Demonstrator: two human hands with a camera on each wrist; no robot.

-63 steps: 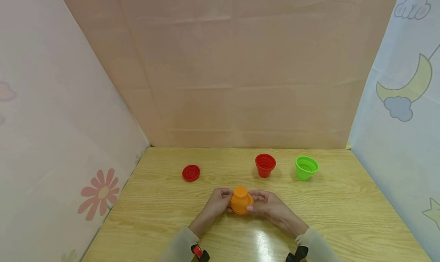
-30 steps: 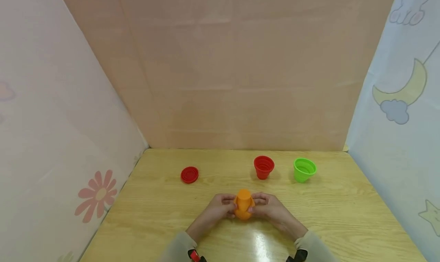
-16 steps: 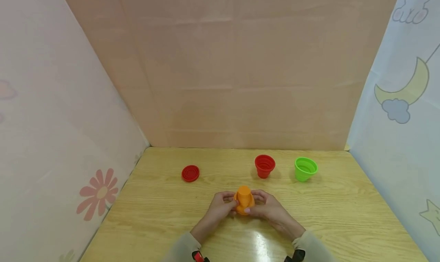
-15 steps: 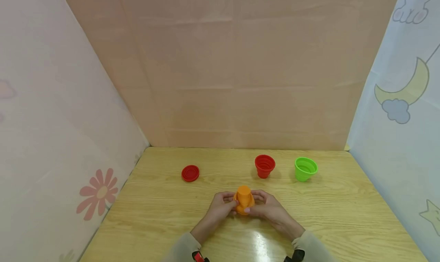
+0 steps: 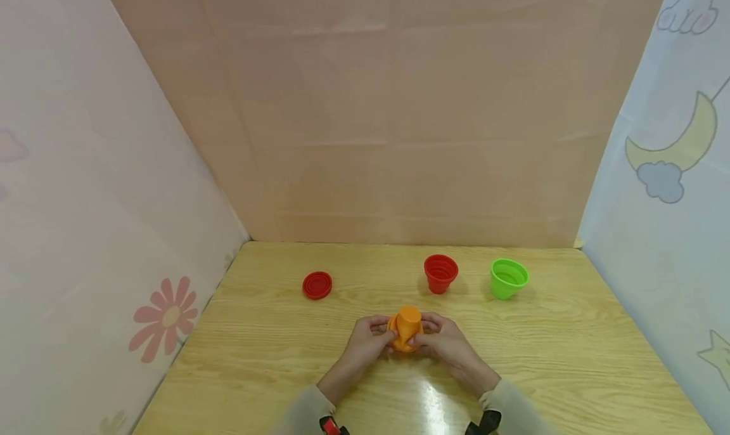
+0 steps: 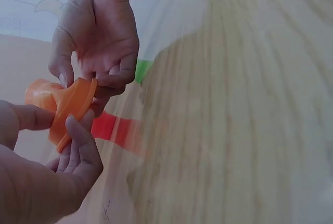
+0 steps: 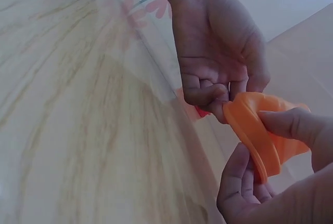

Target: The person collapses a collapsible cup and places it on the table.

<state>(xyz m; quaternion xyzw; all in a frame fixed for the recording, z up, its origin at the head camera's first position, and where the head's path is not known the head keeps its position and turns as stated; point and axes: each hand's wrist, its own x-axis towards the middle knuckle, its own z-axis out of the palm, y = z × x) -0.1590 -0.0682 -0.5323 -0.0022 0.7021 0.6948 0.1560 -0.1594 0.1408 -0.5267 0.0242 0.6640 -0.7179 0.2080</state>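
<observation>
Orange cup: between the two hands in front of the person, narrow base up and wide rim down; it (image 5: 409, 323) looks lifted off the worktop (image 5: 268, 365).
Left hand: pinches the cup, thumb on the wall and fingers at the rim (image 5: 363, 346).
Right hand: pinches the opposite side in much the same way (image 5: 452, 347).
Cup wall: buckled inward near the thumbs – so probably soft and rubbery (silicone, at a guess), light, and hard to break.
Slip: likely low, though a folding wall could squirm under a hard squeeze.
Best hold: the thicker rim, from both sides, as it should flex less than the wall; thumbs suit the stepped wall.
Beyond the hands: a red cup (image 5: 440, 274), a green cup (image 5: 509, 279) and a flat red disc (image 5: 317, 285), all apart.
</observation>
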